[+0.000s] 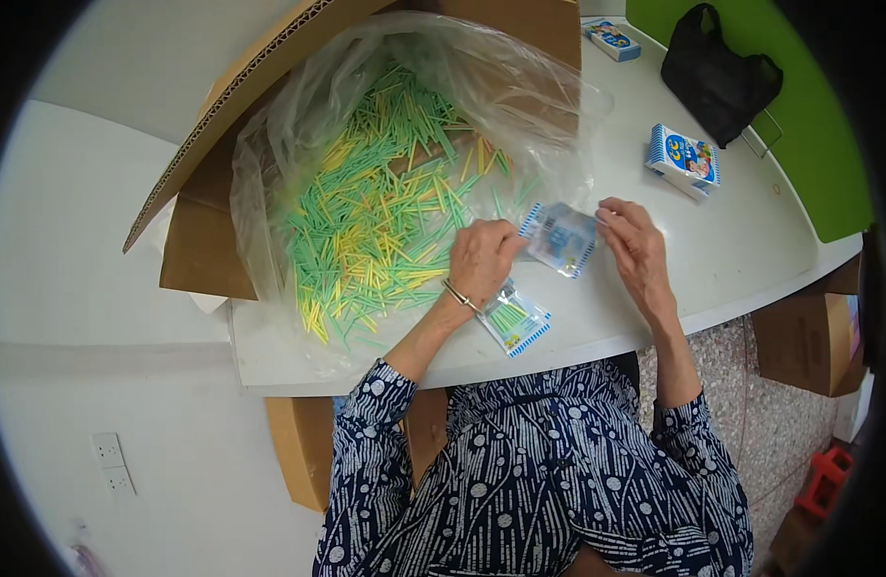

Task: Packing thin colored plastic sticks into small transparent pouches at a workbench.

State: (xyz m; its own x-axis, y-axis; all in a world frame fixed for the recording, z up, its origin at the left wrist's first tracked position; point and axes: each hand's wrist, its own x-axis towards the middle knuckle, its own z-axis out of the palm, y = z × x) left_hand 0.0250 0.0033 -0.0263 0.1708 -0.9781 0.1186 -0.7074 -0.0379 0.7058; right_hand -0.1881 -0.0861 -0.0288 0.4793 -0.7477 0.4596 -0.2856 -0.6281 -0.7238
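A small clear plastic packet [561, 242] with blue striped ends is between my hands above the white table; motion smears it slightly. Its left edge is pinched by my left hand [481, 258], which wears a bangle at the wrist. At the opposite edge, the fingertips of my right hand [637, 245] close on the plastic. Partly under my left wrist lies another packet [516, 325], with green sticks inside. Left of my hands spreads a heap of thin green and yellow sticks [366, 221] on a clear plastic liner [260, 183].
A large cardboard box [207, 245] lies on its side around the liner. On the table [645, 288] at the right are a blue-and-white pack [685, 162], a similar pack [614, 41] and a black bag [722, 82]. More cardboard boxes [807, 341] stand below the table.
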